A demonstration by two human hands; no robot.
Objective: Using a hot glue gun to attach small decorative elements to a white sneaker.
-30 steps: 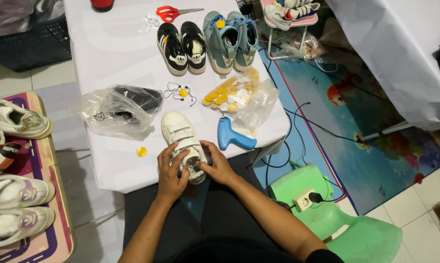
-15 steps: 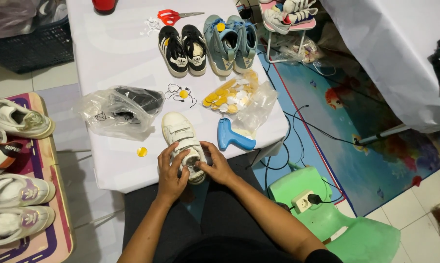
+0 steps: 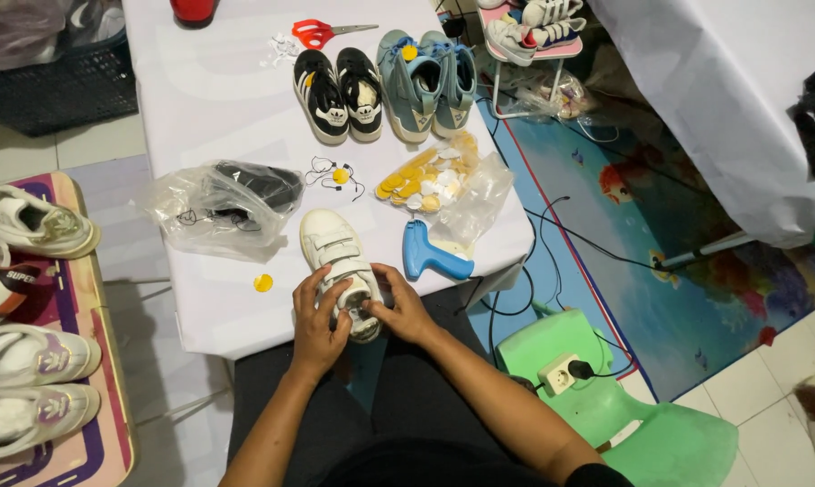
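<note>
Head view, looking down at the white table (image 3: 218, 108): I work at its near edge with a small white strap-fastened shoe (image 3: 337, 261), toe pointing away from me, heel end hanging over the edge toward my lap. My left hand (image 3: 317, 316) is wrapped around the heel's left side, fingers curled closed on it; my right hand (image 3: 400, 307) pinches the heel's right side, thumb and fingertips pressed in at the opening. Both hands are closed on the shoe; whether something small sits between my fingers I cannot tell.

Just right of the shoe lies the blue tagging gun (image 3: 430, 257), beside a clear bag of yellow and white round tags (image 3: 430, 180). A loose yellow tag (image 3: 263, 283) rests to the left, near a plastic bag holding a dark shoe (image 3: 223, 203). Farther up the table stand a black pair with white stripes (image 3: 340, 90), a light blue pair (image 3: 425, 77) and red-handled scissors (image 3: 322, 33).

To handle this well, I judge the left hand should steady the heel firmly while the right does the fine work, and the shoe should sit farther onto the table so it cannot slip off the edge. The gun is close enough to reach without letting go.
</note>
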